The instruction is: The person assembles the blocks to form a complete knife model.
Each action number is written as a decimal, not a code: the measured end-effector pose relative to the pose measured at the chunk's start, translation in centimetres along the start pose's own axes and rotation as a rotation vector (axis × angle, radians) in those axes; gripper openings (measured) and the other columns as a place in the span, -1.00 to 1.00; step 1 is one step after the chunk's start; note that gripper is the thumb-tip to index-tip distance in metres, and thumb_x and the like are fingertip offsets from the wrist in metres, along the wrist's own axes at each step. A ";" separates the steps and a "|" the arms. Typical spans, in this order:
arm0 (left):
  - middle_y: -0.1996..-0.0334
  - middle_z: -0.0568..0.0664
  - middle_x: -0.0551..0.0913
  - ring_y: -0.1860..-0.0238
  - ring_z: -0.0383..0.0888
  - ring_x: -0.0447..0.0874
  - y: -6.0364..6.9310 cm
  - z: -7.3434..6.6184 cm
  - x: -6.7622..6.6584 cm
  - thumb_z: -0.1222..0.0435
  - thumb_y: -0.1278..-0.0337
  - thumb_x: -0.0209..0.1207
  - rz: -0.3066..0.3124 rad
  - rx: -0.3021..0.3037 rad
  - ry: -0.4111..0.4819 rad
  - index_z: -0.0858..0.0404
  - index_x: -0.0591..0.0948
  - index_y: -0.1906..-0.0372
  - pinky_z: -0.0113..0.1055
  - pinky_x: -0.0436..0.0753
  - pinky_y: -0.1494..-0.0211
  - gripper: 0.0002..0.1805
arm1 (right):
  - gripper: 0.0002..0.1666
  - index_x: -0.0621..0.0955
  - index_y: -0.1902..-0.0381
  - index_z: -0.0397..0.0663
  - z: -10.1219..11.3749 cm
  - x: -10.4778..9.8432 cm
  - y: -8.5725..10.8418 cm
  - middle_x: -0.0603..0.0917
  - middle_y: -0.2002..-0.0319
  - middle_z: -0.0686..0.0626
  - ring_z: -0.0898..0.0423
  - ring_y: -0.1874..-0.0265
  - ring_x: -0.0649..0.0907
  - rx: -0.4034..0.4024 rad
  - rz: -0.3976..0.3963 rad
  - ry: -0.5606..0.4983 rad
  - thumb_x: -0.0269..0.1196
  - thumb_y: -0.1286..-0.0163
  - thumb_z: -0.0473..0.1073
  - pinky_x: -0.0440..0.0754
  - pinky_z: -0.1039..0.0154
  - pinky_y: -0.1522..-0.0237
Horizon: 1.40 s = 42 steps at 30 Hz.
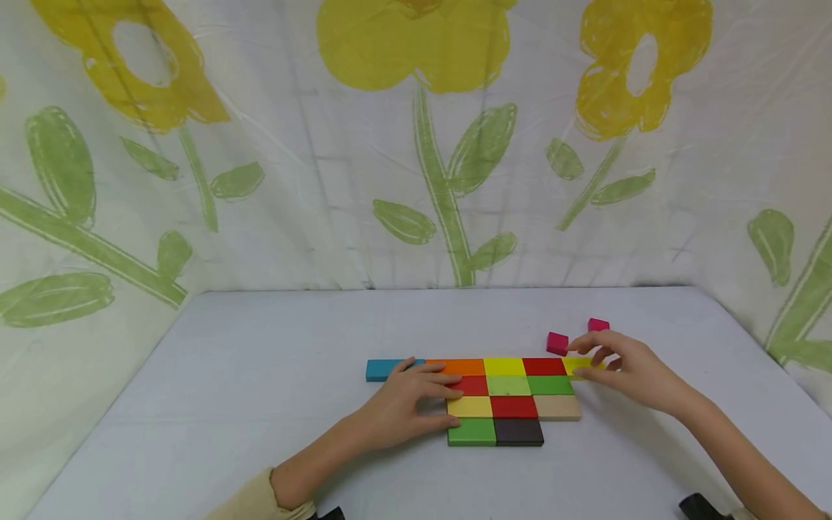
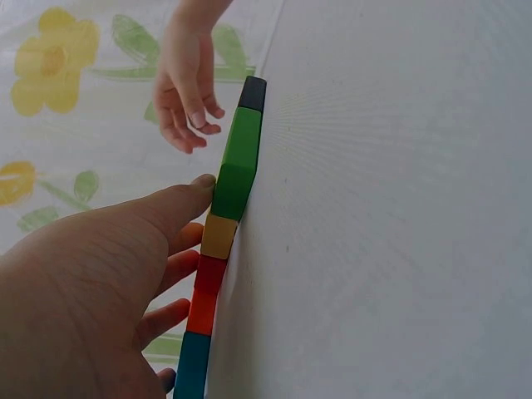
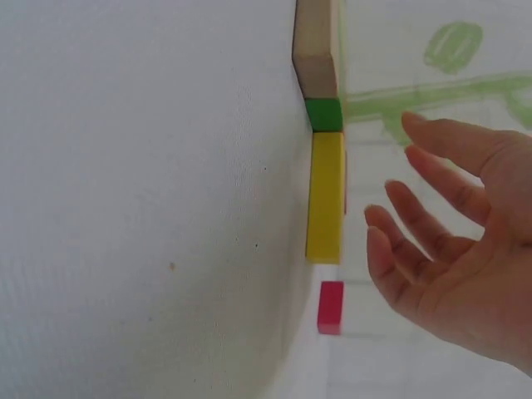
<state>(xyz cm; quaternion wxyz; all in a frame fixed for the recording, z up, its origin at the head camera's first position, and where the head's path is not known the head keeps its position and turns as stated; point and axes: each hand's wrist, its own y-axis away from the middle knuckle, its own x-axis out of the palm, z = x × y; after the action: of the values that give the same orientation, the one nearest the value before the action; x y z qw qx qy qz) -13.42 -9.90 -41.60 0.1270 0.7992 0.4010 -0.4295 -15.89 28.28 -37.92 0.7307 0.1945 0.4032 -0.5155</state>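
Flat coloured wooden blocks lie edge to edge in stepped rows on the table. My left hand (image 1: 398, 410) spreads over their left side, its fingertips touching the blue block (image 1: 382, 370), the orange block (image 1: 461, 367), a red block (image 1: 476, 386) and a green block (image 1: 471, 432). In the left wrist view its thumb meets the green block's edge (image 2: 238, 158). At the far right end, my right hand (image 1: 633, 370) hovers beside the yellow block (image 3: 326, 198), fingers loosely bent and holding nothing. The right wrist view shows a gap between them.
Two small pink-red cubes lie behind the right end: one cube (image 1: 557, 344) left of my right fingers, another cube (image 1: 598, 325) partly behind them. The dark block (image 1: 518, 432) and the tan block (image 1: 557, 407) edge the rows. A flowered curtain (image 1: 292, 217) hangs behind the white table (image 1: 260, 347).
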 end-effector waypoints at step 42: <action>-0.35 -0.11 0.66 -0.51 0.00 0.45 0.0 0.2 0.1 0.04 -0.31 0.42 0.001 0.000 0.003 0.07 0.77 -0.22 0.38 0.12 -0.57 -0.56 | -0.57 0.71 -0.07 -0.28 -1.1 -0.5 -3.3 0.74 0.12 -0.12 0.06 0.22 0.59 0.096 0.050 0.061 0.50 -0.32 -0.17 0.59 0.35 0.37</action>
<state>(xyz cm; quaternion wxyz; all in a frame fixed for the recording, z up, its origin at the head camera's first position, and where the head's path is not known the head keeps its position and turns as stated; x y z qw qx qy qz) -13.48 -9.97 -41.74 0.1265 0.8001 0.4008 -0.4281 -19.41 28.04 -37.69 0.7207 0.2550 0.3950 -0.5095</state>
